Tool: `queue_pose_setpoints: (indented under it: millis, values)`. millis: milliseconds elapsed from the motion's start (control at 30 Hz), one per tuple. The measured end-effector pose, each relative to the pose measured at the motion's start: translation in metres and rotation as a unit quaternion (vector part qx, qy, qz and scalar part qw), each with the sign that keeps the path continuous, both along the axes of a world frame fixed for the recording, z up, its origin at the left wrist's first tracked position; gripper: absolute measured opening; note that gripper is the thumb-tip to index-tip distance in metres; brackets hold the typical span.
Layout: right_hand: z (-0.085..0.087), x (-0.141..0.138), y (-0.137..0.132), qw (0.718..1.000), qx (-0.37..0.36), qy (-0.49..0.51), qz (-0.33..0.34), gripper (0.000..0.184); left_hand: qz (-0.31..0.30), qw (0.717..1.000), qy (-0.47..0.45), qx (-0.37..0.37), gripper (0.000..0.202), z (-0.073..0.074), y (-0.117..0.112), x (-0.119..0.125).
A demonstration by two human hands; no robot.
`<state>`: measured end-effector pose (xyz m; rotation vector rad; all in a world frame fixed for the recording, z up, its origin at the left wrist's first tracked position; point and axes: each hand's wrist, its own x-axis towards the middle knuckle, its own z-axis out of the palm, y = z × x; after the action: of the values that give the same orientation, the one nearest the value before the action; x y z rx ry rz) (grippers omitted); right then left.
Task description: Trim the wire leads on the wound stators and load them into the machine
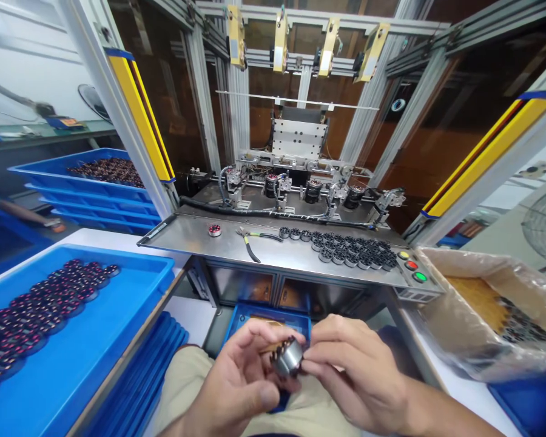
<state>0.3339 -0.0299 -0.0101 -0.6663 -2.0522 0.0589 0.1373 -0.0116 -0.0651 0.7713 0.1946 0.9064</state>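
Above my lap, my left hand [241, 370] holds a small round metal motor part [289, 358], its silvery side wall turned toward my right and dark teeth showing along its left rim. The fingers of my right hand [350, 364] are pinched together at the part's right side; whether they hold a smaller piece there is hidden. Below the hands a blue bin [231, 331] is partly visible. On the metal bench ahead lie a pair of pliers [250, 243] with green and black handles and one red-topped round part [215, 230].
Many black ring parts [350, 249] stand in rows on the bench, beside a button panel [412, 267]. A blue tray [131, 303] of wound parts is at left, stacked trays [31, 173] behind it. A plastic-lined carton [441, 303] stands right. Machine fixtures [313, 191] line the back.
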Motion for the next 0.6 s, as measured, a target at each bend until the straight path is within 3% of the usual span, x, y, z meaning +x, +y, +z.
queue_pose_setpoints:
  millis: [133,200,267,333,433,533,600]
  values:
    - [0.008,-0.007,0.002,1.0,-0.002,-0.012,0.024,0.014,0.043,0.996,-0.064,-0.042,0.05,0.004,0.008,0.0]
    - [0.011,-0.008,0.004,0.998,0.014,-0.039,0.045,0.016,-0.03,0.997,-0.035,-0.063,0.047,-0.002,0.012,0.005]
    - [0.014,-0.008,0.005,0.996,0.018,-0.063,0.057,0.018,-0.139,0.988,0.0,-0.064,0.053,-0.01,0.013,0.01]
    - [0.015,-0.006,0.005,0.996,0.009,-0.077,0.043,0.018,-0.19,0.981,0.007,-0.039,0.053,-0.016,0.01,0.014]
    - [0.015,-0.005,0.002,0.998,-0.018,-0.063,-0.014,0.012,-0.106,0.994,0.001,-0.002,0.027,-0.011,0.004,0.011]
    - [0.017,-0.007,0.002,0.996,-0.063,-0.027,-0.052,0.013,0.003,0.999,-0.048,-0.015,0.04,0.003,0.007,0.004]
    - [0.019,-0.01,0.005,0.995,-0.092,-0.007,-0.031,0.014,0.046,0.993,-0.094,-0.047,0.038,0.008,0.013,0.004]
